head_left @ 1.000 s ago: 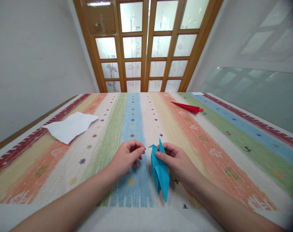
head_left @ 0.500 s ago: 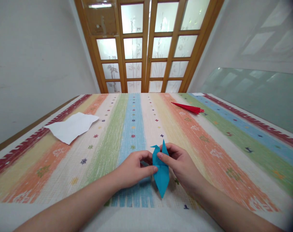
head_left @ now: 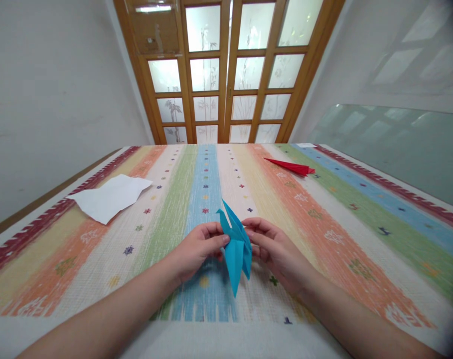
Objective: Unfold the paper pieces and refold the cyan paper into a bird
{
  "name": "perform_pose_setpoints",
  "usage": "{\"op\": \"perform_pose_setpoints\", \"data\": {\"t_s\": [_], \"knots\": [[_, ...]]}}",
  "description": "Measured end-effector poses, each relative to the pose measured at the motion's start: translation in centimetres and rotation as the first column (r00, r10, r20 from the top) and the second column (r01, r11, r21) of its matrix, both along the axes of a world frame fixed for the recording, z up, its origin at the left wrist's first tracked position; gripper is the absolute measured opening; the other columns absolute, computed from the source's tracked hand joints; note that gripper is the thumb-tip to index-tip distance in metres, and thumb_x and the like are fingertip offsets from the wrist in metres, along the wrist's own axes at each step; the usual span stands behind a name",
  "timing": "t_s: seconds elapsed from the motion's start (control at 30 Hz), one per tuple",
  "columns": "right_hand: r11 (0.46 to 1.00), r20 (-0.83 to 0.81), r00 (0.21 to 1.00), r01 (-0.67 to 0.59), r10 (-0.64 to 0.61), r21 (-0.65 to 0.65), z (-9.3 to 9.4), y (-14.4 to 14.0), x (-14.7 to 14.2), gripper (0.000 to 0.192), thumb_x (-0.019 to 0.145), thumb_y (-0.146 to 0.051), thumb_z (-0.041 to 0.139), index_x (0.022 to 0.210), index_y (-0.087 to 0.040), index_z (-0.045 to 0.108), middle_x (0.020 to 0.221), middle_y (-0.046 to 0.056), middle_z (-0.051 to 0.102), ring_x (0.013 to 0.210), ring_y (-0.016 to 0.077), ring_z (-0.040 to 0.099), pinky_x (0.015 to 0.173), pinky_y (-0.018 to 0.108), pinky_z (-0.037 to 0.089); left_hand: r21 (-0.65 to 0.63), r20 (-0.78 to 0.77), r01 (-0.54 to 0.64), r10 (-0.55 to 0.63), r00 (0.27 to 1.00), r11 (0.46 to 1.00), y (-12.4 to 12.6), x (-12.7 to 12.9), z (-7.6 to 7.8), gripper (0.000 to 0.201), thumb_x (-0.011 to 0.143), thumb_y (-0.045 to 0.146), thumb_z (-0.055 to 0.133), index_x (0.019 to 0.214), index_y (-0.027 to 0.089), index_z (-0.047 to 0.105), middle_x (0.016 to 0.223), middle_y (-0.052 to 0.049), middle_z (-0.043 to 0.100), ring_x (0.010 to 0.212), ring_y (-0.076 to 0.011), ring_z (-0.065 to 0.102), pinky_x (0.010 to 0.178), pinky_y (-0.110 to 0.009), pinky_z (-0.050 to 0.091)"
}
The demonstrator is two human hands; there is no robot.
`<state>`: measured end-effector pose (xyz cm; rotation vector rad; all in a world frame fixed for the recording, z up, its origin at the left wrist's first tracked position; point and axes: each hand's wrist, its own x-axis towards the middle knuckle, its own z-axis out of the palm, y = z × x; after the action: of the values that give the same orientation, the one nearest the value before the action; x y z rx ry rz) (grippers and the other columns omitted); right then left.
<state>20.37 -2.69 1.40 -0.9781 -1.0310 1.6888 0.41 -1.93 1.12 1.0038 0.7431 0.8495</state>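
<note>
A blue folded paper crane [head_left: 235,252] is held over the near middle of the table, its beaked head and long tail pointing up and away from me. Its wings hang down towards me, slightly parted. On the crane's left side, my left hand [head_left: 201,245] pinches the paper near the neck between thumb and fingers. My right hand [head_left: 275,247] is at the other side, with thumb and curled fingers at the crane's right edge. The crane partly hides those fingertips.
A creased white paper sheet [head_left: 108,198] lies at the left on the striped tablecloth [head_left: 170,209]. Towards the back right lies a red folded paper piece [head_left: 289,167]. Wooden doors with glass panes [head_left: 204,75] stand beyond the table, and a glass panel [head_left: 390,144] leans at the right.
The crane has turned and shifted a little left, so its wings now show apart. My left thumb has moved up towards the neck, and my right thumb has left the crane's front face.
</note>
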Motion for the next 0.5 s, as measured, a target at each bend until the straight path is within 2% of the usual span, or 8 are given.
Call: {"op": "perform_pose_setpoints", "data": {"t_s": [0.17,0.33,0.5], "knots": [[0.993,0.048,0.993,-0.108,0.106,0.050,-0.1,-0.4,-0.5,0.044,0.081,-0.043,0.079,0.116,-0.025,0.061,0.094,0.003,0.065,0.085,0.0194,0.065,0.075,0.033,0.051,0.010,0.018,0.019,-0.019,1.000,1.000,0.0,-0.1,0.0,0.031,0.077,0.038,0.080,0.091,0.014,0.067,0.076,-0.002,0.064,0.061,-0.0090,0.053,0.057,-0.022,0.038],[0.984,0.089,0.988,-0.133,0.122,0.122,-0.4,-0.6,-0.8,0.047,0.081,-0.041,0.079,0.122,-0.027,0.059,0.102,0.005,0.064,0.098,0.0222,0.064,0.085,0.036,0.050,0.086,-0.073,0.039,-0.033,0.997,0.996,-0.5,0.1,0.3,0.033,0.076,0.042,0.080,0.087,0.014,0.067,0.075,-0.003,0.064,0.062,-0.0107,0.053,0.058,-0.024,0.039],[0.983,0.023,0.990,-0.140,0.138,0.119,-0.2,-0.7,-1.0,0.054,0.077,-0.041,0.082,0.123,-0.028,0.057,0.111,0.006,0.061,0.099,0.0220,0.063,0.087,0.038,0.050,0.139,-0.127,0.024,-0.006,0.992,0.990,-1.1,0.9,1.2,0.037,0.073,0.047,0.081,0.090,0.017,0.067,0.085,-0.005,0.067,0.070,-0.0144,0.057,0.063,-0.026,0.041]]}}
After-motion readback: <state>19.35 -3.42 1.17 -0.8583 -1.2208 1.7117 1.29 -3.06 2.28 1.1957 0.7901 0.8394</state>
